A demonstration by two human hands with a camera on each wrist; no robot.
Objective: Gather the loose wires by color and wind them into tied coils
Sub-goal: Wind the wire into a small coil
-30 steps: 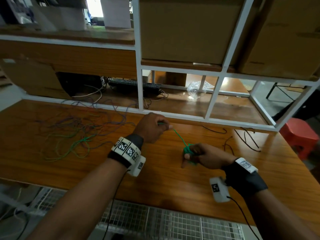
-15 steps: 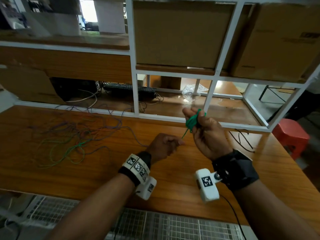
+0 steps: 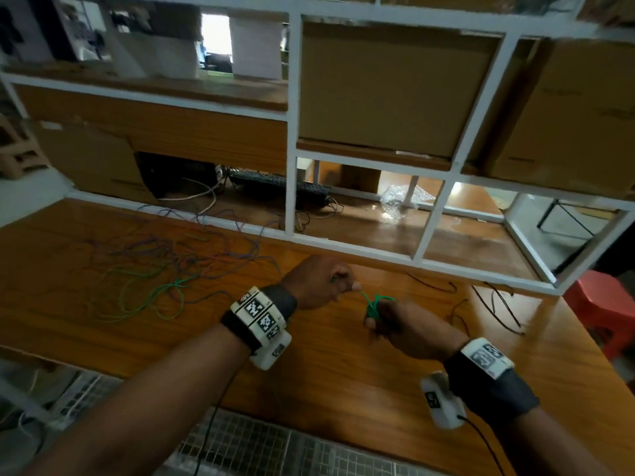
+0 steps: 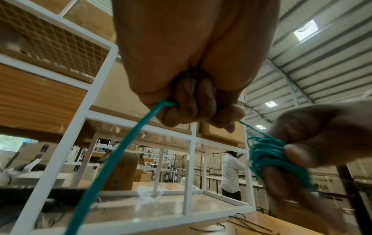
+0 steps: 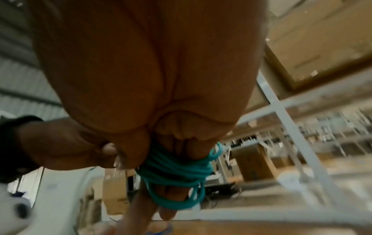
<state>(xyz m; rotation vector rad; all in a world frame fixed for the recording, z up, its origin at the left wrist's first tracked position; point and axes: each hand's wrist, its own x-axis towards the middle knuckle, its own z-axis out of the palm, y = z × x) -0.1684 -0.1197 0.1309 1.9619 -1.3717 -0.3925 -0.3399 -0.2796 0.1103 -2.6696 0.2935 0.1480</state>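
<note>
A green wire coil (image 3: 375, 305) (image 4: 267, 157) (image 5: 177, 168) is wound round the fingers of my right hand (image 3: 395, 321), whose thumb presses on the loops. My left hand (image 3: 330, 280) (image 4: 199, 109), just left of it, is a fist gripping the green wire's free strand (image 4: 124, 146). A short taut piece runs from that fist to the coil, and the tail hangs down below the fist. Loose purple and green wires (image 3: 154, 266) lie tangled on the wooden table (image 3: 86, 331) at the left. Short black wires (image 3: 494, 304) lie to the right.
A white metal shelf frame (image 3: 292, 173) with cardboard boxes (image 3: 391, 87) stands along the table's far edge. Behind it lie a black keyboard (image 3: 278, 187) and crumpled plastic (image 3: 402, 201). A red stool (image 3: 604, 304) is at the right. A wire grid (image 3: 275, 451) runs below the near edge.
My right hand with the green coil has dropped from in front of the shelf down to the table. My left hand has risen to the coil's left, still holding the strand.
</note>
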